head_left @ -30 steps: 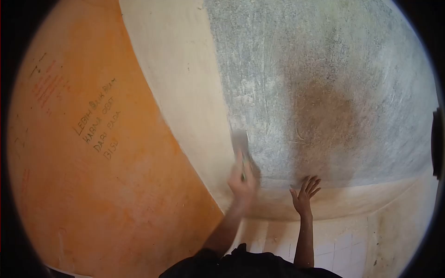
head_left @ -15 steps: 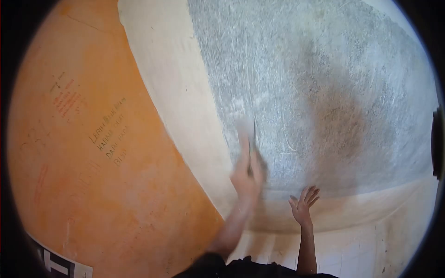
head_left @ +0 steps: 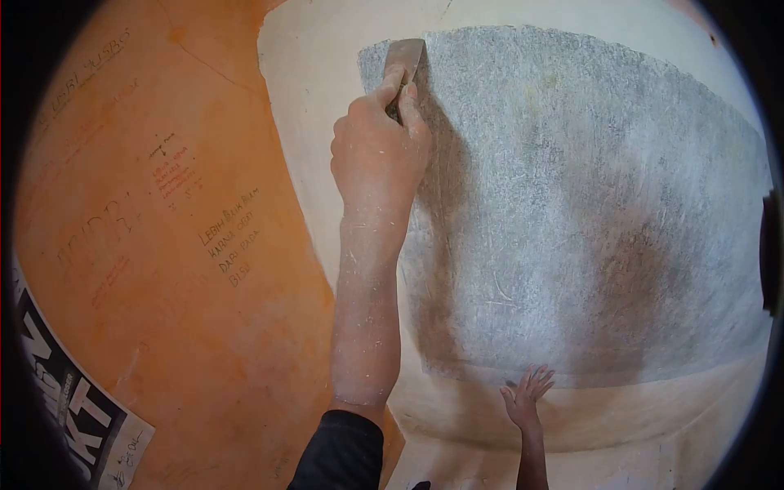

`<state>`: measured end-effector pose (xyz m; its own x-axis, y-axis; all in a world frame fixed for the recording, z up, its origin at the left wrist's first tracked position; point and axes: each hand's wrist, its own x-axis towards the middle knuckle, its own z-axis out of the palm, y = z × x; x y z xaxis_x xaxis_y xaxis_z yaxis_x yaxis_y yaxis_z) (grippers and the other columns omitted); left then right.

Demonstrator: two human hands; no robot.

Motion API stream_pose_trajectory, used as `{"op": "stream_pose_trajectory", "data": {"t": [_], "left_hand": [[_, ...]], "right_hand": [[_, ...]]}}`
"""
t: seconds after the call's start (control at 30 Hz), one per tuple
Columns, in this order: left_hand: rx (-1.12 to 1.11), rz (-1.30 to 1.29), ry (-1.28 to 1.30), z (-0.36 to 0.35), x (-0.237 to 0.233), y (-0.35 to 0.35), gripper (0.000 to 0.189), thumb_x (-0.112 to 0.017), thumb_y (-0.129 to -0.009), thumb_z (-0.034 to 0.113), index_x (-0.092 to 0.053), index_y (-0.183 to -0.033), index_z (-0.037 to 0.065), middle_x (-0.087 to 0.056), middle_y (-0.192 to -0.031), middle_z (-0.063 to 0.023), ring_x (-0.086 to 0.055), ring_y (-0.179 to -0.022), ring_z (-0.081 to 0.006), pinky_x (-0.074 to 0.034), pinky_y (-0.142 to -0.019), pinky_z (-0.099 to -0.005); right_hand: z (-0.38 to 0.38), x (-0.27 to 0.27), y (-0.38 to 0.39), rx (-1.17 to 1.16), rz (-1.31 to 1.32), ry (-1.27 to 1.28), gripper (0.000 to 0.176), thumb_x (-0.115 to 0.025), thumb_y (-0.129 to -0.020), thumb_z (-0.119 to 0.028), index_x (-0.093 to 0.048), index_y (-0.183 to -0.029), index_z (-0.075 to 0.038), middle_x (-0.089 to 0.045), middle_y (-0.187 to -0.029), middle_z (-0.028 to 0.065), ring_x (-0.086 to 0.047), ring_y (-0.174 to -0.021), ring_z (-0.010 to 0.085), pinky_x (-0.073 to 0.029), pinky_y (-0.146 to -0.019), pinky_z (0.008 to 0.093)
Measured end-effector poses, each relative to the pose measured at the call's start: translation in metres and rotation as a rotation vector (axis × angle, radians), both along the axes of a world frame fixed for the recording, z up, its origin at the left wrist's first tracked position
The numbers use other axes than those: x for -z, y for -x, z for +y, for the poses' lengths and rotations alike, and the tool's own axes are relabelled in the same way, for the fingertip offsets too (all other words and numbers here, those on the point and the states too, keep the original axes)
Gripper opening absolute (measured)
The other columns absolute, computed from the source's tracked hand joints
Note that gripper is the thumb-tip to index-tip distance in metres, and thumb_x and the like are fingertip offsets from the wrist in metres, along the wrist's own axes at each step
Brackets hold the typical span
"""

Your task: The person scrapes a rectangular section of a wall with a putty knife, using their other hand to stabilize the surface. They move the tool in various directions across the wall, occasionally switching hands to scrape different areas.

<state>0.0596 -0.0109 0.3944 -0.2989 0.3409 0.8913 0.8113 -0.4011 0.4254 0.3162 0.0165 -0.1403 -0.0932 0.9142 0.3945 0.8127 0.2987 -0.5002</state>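
My left hand (head_left: pixel 380 139) is raised high and wrapped around a scraper (head_left: pixel 407 53) with a flat metal blade. The handle is mostly hidden in my fist. The blade rests at the upper left corner of a rough grey patch (head_left: pixel 523 180) on the wall. Pale specks and dust cover my left forearm. Lower down, my right hand (head_left: pixel 527 396) has its fingers spread at the lower edge of the grey patch. It holds nothing; whether the palm presses on the wall cannot be made out.
A cream band (head_left: pixel 298 122) borders the grey patch. Left of it is an orange wall (head_left: pixel 180 343) with handwriting in black and red. A black-and-white sticker (head_left: pixel 90 425) is at the lower left. A dark object (head_left: pixel 769 253) shows at the right edge.
My left hand has swept upward with the scraper, from mid-patch to its top left corner. My right hand stays spread near the patch's bottom edge. The view has tilted upward and shifted left.
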Motion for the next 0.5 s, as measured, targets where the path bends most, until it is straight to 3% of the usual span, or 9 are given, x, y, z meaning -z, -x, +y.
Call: {"op": "stream_pose_trajectory", "data": {"t": [0.07,0.13,0.17,0.23,0.27,0.33,0.37,0.43,0.5], "left_hand": [[-0.025,0.022,-0.008,-0.001,0.010,-0.002,0.034,-0.053,-0.099,0.028,-0.068,-0.126,0.013,-0.067,-0.077,-0.0247,-0.068,-0.074,-0.0400,-0.052,-0.066,-0.0476],[0.019,-0.005,0.085,0.000,0.065,-0.004,0.035,-0.052,-0.100,0.029,-0.066,-0.129,0.015,-0.065,-0.071,-0.0242,-0.067,-0.066,-0.0387,-0.050,-0.059,-0.0470],[0.031,-0.038,0.144,0.001,0.110,-0.004,0.038,-0.051,-0.100,0.030,-0.062,-0.134,0.017,-0.063,-0.067,-0.0241,-0.065,-0.061,-0.0387,-0.048,-0.054,-0.0458],[0.071,-0.108,0.211,-0.016,0.205,-0.017,0.041,-0.053,-0.101,0.023,-0.056,-0.140,0.011,-0.065,-0.073,-0.0241,-0.067,-0.064,-0.0339,-0.050,-0.059,-0.0413],[0.111,-0.076,0.044,-0.005,0.272,-0.018,0.040,-0.053,-0.101,0.020,-0.057,-0.139,0.008,-0.065,-0.075,-0.0245,-0.067,-0.064,-0.0311,-0.050,-0.062,-0.0386],[0.192,-0.249,0.213,-0.022,0.321,-0.031,0.039,-0.053,-0.102,0.021,-0.057,-0.139,0.008,-0.063,-0.074,-0.0254,-0.066,-0.063,-0.0314,-0.050,-0.062,-0.0374],[0.198,-0.252,0.202,-0.020,0.305,-0.029,0.039,-0.053,-0.102,0.021,-0.057,-0.139,0.008,-0.063,-0.074,-0.0254,-0.066,-0.063,-0.0314,-0.050,-0.062,-0.0374],[0.220,-0.279,0.305,-0.028,0.243,-0.015,0.038,-0.054,-0.101,0.017,-0.058,-0.136,0.003,-0.072,-0.107,-0.0219,-0.064,-0.076,-0.0111,-0.052,-0.070,-0.0317],[0.095,-0.130,0.169,-0.011,0.168,0.005,0.038,-0.054,-0.102,0.021,-0.060,-0.134,0.002,-0.073,-0.105,-0.0224,-0.062,-0.077,-0.0088,-0.052,-0.072,-0.0320]], "right_hand": [[0.003,0.005,-0.003,-0.002,-0.019,-0.023,0.098,-0.052,-0.097,-0.055,-0.002,-0.155,0.007,0.018,-0.158,0.0336,0.025,-0.141,0.0577,0.016,-0.107,0.0722],[0.001,0.005,-0.002,-0.003,-0.038,-0.046,0.097,-0.051,-0.097,-0.055,-0.002,-0.155,0.006,0.018,-0.158,0.0335,0.025,-0.141,0.0577,0.016,-0.107,0.0723],[-0.002,0.000,-0.001,-0.003,-0.044,0.002,0.098,-0.053,-0.097,-0.053,0.001,-0.155,0.005,0.020,-0.158,0.0328,0.026,-0.142,0.0557,0.017,-0.108,0.0706],[-0.003,-0.009,-0.005,0.001,-0.051,0.034,0.099,-0.054,-0.097,-0.051,0.003,-0.156,0.004,0.023,-0.158,0.0321,0.027,-0.142,0.0537,0.017,-0.109,0.0689],[-0.004,-0.011,-0.006,0.004,-0.059,0.084,0.099,-0.054,-0.097,-0.052,0.003,-0.156,0.004,0.022,-0.158,0.0323,0.027,-0.142,0.0537,0.018,-0.109,0.0688],[-0.005,-0.014,-0.001,0.010,-0.062,0.127,0.099,-0.054,-0.096,-0.052,0.003,-0.156,0.004,0.022,-0.158,0.0325,0.027,-0.142,0.0536,0.018,-0.109,0.0688],[-0.003,-0.017,-0.003,0.008,-0.063,0.148,0.099,-0.054,-0.096,-0.052,0.003,-0.156,0.004,0.022,-0.158,0.0328,0.027,-0.142,0.0534,0.018,-0.109,0.0688],[-0.009,-0.013,-0.003,0.001,-0.070,0.188,0.099,-0.054,-0.096,-0.052,0.003,-0.156,0.004,0.022,-0.158,0.0331,0.027,-0.142,0.0532,0.018,-0.108,0.0687],[-0.004,-0.011,-0.001,0.003,-0.020,0.057,0.096,-0.052,-0.097,-0.054,-0.005,-0.155,0.007,0.017,-0.159,0.0337,0.024,-0.142,0.0568,0.016,-0.107,0.0723]]}}
